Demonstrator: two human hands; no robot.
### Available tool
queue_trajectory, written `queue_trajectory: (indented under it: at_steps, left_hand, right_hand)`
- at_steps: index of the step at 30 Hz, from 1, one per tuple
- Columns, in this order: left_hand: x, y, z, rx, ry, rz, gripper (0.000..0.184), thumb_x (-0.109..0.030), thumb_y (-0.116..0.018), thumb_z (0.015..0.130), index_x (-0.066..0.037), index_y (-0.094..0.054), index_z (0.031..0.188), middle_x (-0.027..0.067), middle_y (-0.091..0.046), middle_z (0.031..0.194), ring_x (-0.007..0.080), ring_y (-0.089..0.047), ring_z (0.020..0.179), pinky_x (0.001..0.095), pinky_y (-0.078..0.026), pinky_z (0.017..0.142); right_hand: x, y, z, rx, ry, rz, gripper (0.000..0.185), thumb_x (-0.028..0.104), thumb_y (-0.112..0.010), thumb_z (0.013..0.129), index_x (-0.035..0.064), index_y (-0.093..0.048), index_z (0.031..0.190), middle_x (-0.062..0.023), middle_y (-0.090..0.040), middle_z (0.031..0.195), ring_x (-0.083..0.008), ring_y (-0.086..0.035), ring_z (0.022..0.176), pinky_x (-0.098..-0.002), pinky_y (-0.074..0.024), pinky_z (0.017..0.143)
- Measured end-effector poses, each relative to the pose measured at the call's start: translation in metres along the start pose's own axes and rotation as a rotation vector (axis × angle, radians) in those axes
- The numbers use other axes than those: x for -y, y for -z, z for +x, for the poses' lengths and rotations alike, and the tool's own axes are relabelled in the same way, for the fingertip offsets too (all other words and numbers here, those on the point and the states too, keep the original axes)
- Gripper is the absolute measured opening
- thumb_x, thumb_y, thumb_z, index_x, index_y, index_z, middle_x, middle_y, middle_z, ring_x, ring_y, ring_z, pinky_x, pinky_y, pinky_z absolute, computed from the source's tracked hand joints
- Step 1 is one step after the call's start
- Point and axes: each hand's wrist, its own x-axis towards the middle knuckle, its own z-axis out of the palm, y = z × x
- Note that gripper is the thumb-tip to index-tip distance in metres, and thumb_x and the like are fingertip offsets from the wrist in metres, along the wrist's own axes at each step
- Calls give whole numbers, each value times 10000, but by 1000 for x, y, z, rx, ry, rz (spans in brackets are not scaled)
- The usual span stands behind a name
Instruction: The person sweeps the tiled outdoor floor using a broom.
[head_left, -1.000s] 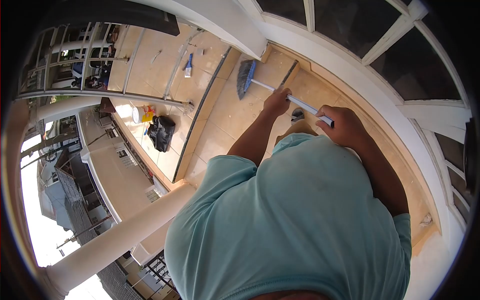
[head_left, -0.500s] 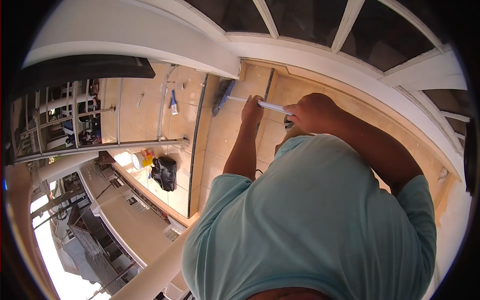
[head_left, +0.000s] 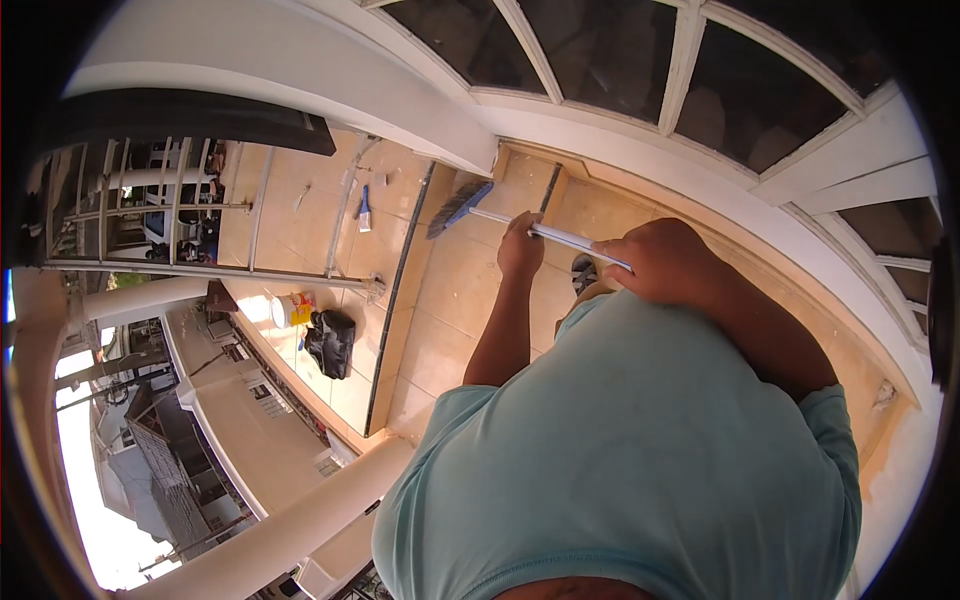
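A broom with a blue head and dark bristles [head_left: 460,208] rests on the tiled floor, close to the dark-edged step. Its pale handle [head_left: 565,238] runs back toward my body. My left hand [head_left: 520,245] is wrapped round the handle's middle stretch. Higher up, near the handle's end, my right hand [head_left: 655,255] grips it with the thumb along the shaft. Beneath the hands, a sandalled foot [head_left: 583,272] shows on the tiles.
Over the step edge [head_left: 400,290] lie a blue-handled brush [head_left: 364,210], a white-and-yellow bucket [head_left: 292,309] and a black bag [head_left: 330,343]. A metal railing [head_left: 210,271] stands left. White-framed windows [head_left: 680,70] line the wall ahead and right.
The view has shifted slightly. The broom head has turned to a more slanted angle, both hands still on the handle. More of the sandalled foot shows.
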Motion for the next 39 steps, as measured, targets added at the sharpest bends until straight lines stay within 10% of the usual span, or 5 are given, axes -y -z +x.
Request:
queue_trajectory:
  at_steps: [7, 17, 31, 39]
  left_hand:
    - [-29, -5, -20, 222, 151, 185, 256, -346, -737, 828, -253, -730, 1067, 12, -729, 1098, 262, -690, 1025, 412, -532, 853]
    - [-24, 8, -21, -48, 132, 205, 350, -341, -814, 735, -261, -727, 1065, 1, -728, 1071, 262, -702, 956, 416, -542, 793]
    - [-39, -2, -30, 127, 88, 219, 363, -437, -704, 856, -214, -709, 1142, 22, -682, 1185, 275, -674, 1067, 449, -536, 880]
    - [-18, 28, -27, -375, -163, 327, 289, -377, -752, 801, -196, -696, 1019, 5, -700, 1009, 263, -679, 929, 446, -501, 792]
  right_hand:
    - [-19, -5, -1, -8, 50, 92, 322, 257, -682, 881, 139, -716, 1179, -132, -708, 887, -335, -677, 831, -431, -527, 765]
    - [-22, 3, -5, -97, 240, 41, 249, 190, -692, 872, 106, -729, 1103, -91, -686, 898, -305, -674, 831, -417, -532, 759]
    - [-31, -13, 15, -124, 142, 42, 171, 250, -647, 905, 102, -718, 953, -108, -686, 857, -322, -675, 810, -456, -529, 722]
    - [15, 19, 12, -328, 449, -203, 195, 227, -664, 896, 75, -711, 1008, -72, -613, 775, -254, -653, 695, -376, -524, 614]
